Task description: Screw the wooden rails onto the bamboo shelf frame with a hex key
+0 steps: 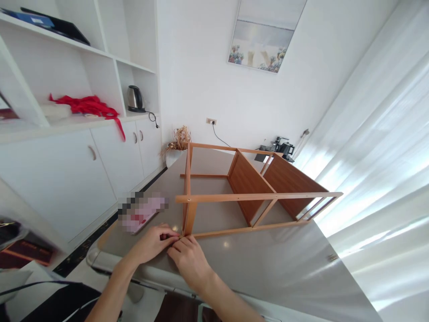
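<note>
Lying wooden frame [231, 197], head view: rests on its side on the grey tabletop [284, 264], its rails running lengthwise, probably so that its low end corner can be reached without lifting.
Left hand [154, 243]: fingers bent, thumb and forefinger tips drawn nearly together at the frame's near left corner; whether they pinch some small part, I cannot tell.
Right hand [190, 258]: fingers curled against the same corner, with little gap between them; a firm hold cannot be made out, though the placing looks suited to steadying the joint.
Shelf panels [250, 181]: set crosswise between the rails, apparently keeping the frame spread and stable in this pose.
Pixelated pink item [145, 210]: on the tabletop left of the frame, near the left hand, perhaps for easy reach.
</note>
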Demonstrator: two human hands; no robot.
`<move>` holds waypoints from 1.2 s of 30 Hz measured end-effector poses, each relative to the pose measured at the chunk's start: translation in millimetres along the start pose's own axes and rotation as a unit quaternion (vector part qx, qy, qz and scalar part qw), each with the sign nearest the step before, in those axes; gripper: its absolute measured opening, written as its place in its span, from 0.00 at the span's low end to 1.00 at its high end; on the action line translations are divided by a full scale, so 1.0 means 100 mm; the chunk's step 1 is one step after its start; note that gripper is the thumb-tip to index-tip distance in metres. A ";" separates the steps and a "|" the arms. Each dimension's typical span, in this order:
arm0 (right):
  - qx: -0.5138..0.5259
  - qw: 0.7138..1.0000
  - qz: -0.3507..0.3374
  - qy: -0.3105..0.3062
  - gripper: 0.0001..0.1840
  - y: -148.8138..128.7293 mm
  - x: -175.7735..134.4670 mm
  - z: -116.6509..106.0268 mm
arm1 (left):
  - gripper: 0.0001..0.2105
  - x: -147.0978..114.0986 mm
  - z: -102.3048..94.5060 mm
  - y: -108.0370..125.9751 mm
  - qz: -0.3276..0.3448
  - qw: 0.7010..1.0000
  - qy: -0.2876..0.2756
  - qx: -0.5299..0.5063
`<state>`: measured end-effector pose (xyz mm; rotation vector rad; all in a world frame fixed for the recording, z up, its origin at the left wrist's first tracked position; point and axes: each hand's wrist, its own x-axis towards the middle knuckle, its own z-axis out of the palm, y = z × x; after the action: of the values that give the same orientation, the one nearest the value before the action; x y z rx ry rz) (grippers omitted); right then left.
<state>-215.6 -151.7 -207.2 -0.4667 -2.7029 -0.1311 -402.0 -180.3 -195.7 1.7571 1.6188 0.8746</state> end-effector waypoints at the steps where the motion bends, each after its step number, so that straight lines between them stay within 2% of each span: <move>1: -0.006 1.000 0.002 -0.002 0.07 0.00 0.00 0.00 | 0.14 0.01 0.00 -0.01 -0.001 1.000 -0.002 -0.002; 7: 0.014 1.000 0.007 -0.002 0.05 -0.03 0.01 -0.06 | 0.13 0.00 -0.01 -0.01 0.014 1.000 -0.001 0.007; 15: 0.123 0.992 0.022 0.025 0.08 0.00 -0.04 -0.03 | 0.10 -0.04 -0.02 0.07 0.022 1.000 0.019 0.007; 21: 0.106 0.994 0.027 0.012 0.06 -0.04 0.02 0.01 | 0.08 -0.06 -0.03 0.10 0.022 0.999 0.025 -0.008; 28: 0.104 0.992 0.064 0.030 0.09 -0.10 0.01 0.03 | 0.08 -0.06 -0.03 0.08 0.022 0.999 0.022 -0.013; 36: 0.099 0.993 0.062 -0.003 0.09 -0.14 0.07 -0.03 | 0.09 -0.06 -0.02 0.06 0.026 0.999 0.025 0.000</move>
<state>-225.2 -162.7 -201.8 -0.5720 -2.6481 0.1699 -400.5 -186.6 -190.2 1.7968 1.6107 0.9497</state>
